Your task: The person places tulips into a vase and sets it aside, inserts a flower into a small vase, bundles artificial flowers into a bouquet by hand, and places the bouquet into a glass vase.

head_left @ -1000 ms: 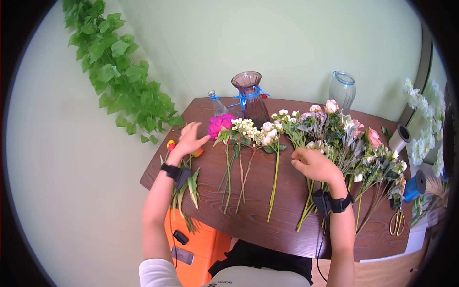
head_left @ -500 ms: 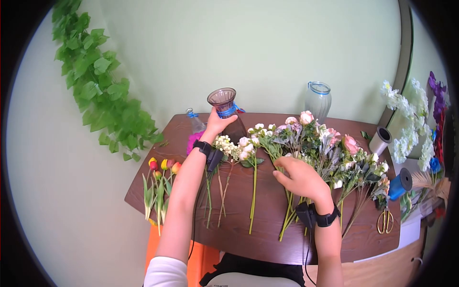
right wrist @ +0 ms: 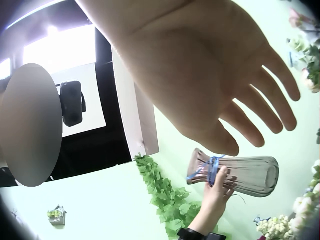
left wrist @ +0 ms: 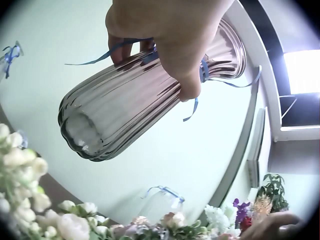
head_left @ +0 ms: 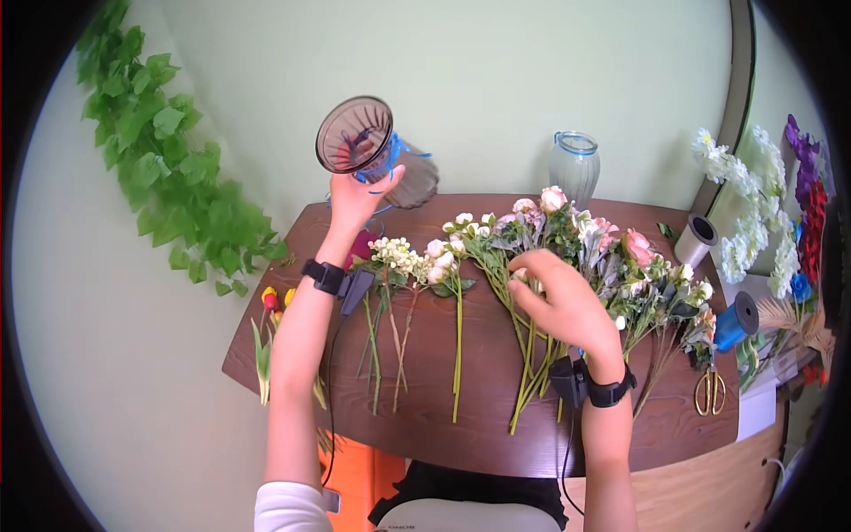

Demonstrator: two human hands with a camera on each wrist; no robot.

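The left hand grips a ribbed, smoky glass vase round its neck, where a blue ribbon is tied. Raised above the table's back left, the vase tilts with its wide mouth toward the head camera. In the left wrist view, fingers and thumb of the left hand wrap the neck of the vase. With fingers relaxed and slightly bent, the right hand hovers over or beside stems and white and pink flowers. Its spread fingers hold nothing in the right wrist view.
A clear vase stands at the back of the table. Tulips lie at left, cream berries and white blooms at centre. Spools and gold-handled scissors sit at right. Green leaves hang on the wall.
The left hand has moved from the tulips to the smoky vase, taken hold of its neck, then lifted and tilted it. The right hand stays near the flower stems, and the head view has shifted.
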